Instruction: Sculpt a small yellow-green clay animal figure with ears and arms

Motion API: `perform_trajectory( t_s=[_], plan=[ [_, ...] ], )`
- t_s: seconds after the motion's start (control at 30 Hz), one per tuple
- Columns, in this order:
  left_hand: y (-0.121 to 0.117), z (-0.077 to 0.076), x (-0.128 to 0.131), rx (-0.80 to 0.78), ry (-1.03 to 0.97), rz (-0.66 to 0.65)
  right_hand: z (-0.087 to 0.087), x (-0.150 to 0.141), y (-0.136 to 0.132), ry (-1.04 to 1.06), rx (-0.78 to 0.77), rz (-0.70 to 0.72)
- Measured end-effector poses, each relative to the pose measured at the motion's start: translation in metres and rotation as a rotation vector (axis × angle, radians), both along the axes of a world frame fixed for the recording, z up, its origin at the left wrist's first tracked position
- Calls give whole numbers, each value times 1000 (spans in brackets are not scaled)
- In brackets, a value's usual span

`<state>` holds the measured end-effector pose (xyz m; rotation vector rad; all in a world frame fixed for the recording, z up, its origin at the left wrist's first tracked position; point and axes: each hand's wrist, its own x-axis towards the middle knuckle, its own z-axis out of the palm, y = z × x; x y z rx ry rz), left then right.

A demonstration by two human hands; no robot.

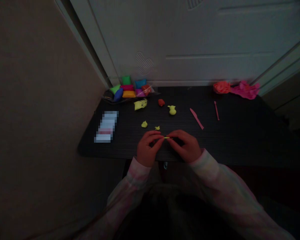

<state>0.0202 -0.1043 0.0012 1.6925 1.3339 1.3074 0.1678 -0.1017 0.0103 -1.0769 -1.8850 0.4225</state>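
Observation:
A thin strip of yellow modelling clay (pixel 166 137) is pinched at both ends between my two hands, above the front of the dark table. My left hand (pixel 149 147) grips its left end with thumb and fingertips. At the right end, my right hand (pixel 185 145) does the same. Just beyond my fingers lie a tiny yellow clay scrap (pixel 157 128) and a larger yellow clay lump (pixel 144 124). Farther back stand a yellow clay figure (pixel 172 110) with a rounded body and small projections on top, and a red clay lump (pixel 161 102).
A clear bag of colourful clay packets (pixel 129 94) lies at the back left, near an opened yellow packet (pixel 140 105). A blurred-out phone-like rectangle (pixel 106 127) rests left. Rightward are a pink plastic knife (pixel 196 118), a thin pink tool (pixel 216 110) and crumpled pink material (pixel 245 90).

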Motion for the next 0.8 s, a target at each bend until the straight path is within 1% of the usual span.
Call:
perform_trajectory(
  t_s=[0.47,0.8],
  plan=[
    [1,-2,-2,31,45,-19,1,1,0,15,-10,-1],
    [-1,-2,-1,-8,-7,-12,1,1,-1,22,-30,2]
  ],
)
